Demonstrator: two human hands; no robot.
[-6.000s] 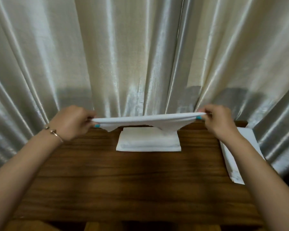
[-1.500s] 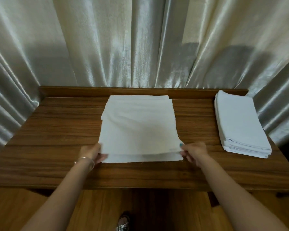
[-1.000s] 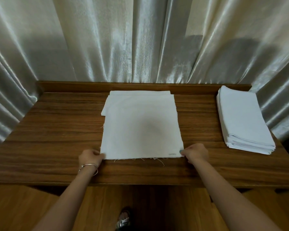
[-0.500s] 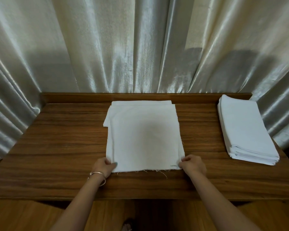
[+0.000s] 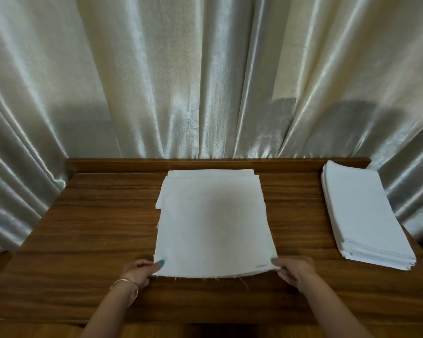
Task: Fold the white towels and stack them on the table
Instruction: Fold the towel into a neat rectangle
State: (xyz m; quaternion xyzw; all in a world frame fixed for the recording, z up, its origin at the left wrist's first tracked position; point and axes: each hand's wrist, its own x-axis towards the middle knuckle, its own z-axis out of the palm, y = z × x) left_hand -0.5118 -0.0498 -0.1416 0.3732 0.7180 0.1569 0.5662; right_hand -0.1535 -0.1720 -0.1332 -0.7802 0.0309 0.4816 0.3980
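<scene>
A white towel (image 5: 213,223) lies spread flat on the wooden table (image 5: 83,228), its far part lying over a small stack of folded towels (image 5: 210,172) near the back rail. My left hand (image 5: 139,270) pinches the towel's near left corner, thumb on top. My right hand (image 5: 294,268) pinches the near right corner the same way. The near edge is frayed and lifted slightly off the wood. A second pile of white towels (image 5: 362,215) sits at the table's right end.
Shiny cream curtains (image 5: 205,81) hang close behind and around both sides of the table. A raised wooden rail (image 5: 120,164) runs along the table's back edge. Bare wood shows on the left half and along the front edge.
The towel was held stretched in the air, then laid over the middle stack and smoothed flat. In the last half second both hands still grip the near corners, and its near edge lifts slightly.
</scene>
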